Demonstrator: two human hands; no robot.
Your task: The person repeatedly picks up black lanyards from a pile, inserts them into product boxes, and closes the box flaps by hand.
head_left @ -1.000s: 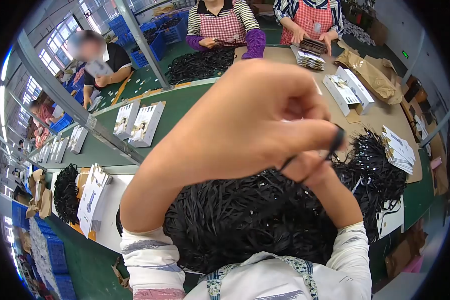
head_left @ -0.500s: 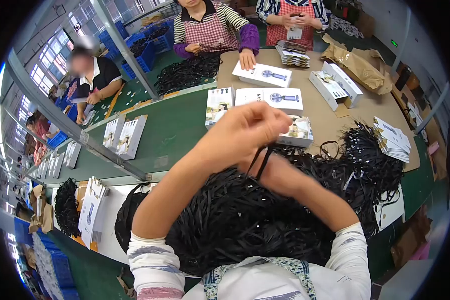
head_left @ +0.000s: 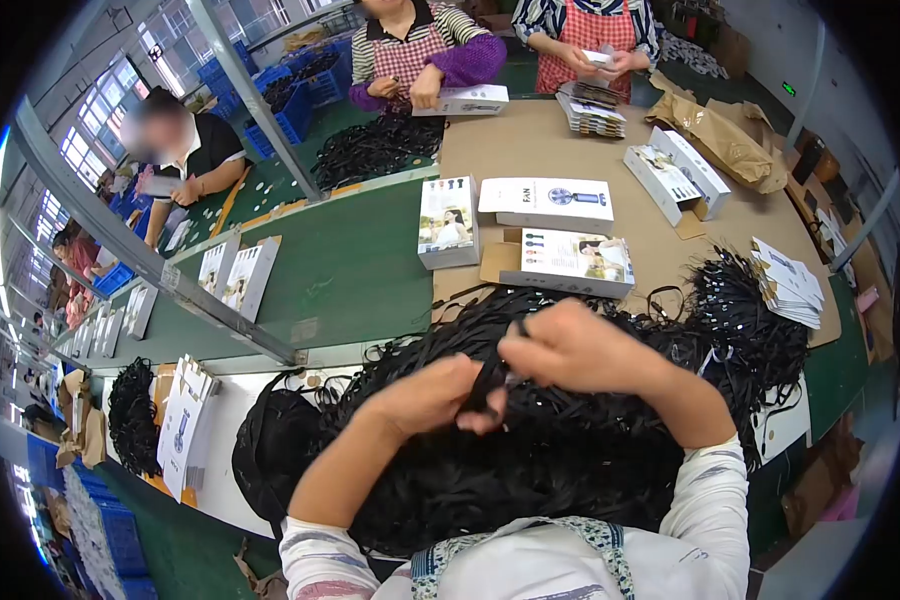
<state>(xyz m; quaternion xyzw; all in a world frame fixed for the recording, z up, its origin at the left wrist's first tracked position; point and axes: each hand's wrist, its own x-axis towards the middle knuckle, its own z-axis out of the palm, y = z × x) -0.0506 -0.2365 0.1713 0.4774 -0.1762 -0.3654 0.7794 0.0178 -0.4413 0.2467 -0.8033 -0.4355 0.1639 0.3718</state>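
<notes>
My left hand [head_left: 432, 393] is closed around a looped black strap [head_left: 484, 386], just above a big heap of black straps [head_left: 560, 455]. Close by on the right, my right hand [head_left: 575, 345] is a little higher, its fingers pinched on the same strap near its upper end. Motion blurs both hands slightly, and my fingers hide part of the strap. Beyond the heap lie a white fan box [head_left: 560, 200] and an open-flapped box [head_left: 580, 258] with a photo on it. Another photo box [head_left: 448, 222] stands to their left.
A metal post [head_left: 205, 305] slants across the left side beside the green conveyor [head_left: 355, 240] with its boxes. Flat cartons [head_left: 185, 425] lean at left; more [head_left: 788, 282] lie at right. Two co-workers handle items across the table; one holds a fan box [head_left: 470, 100].
Both hands have come down toward the strap heap, the left moving from above the right to its lower left. Across the table, a co-worker has drawn a fan box to the far edge.
</notes>
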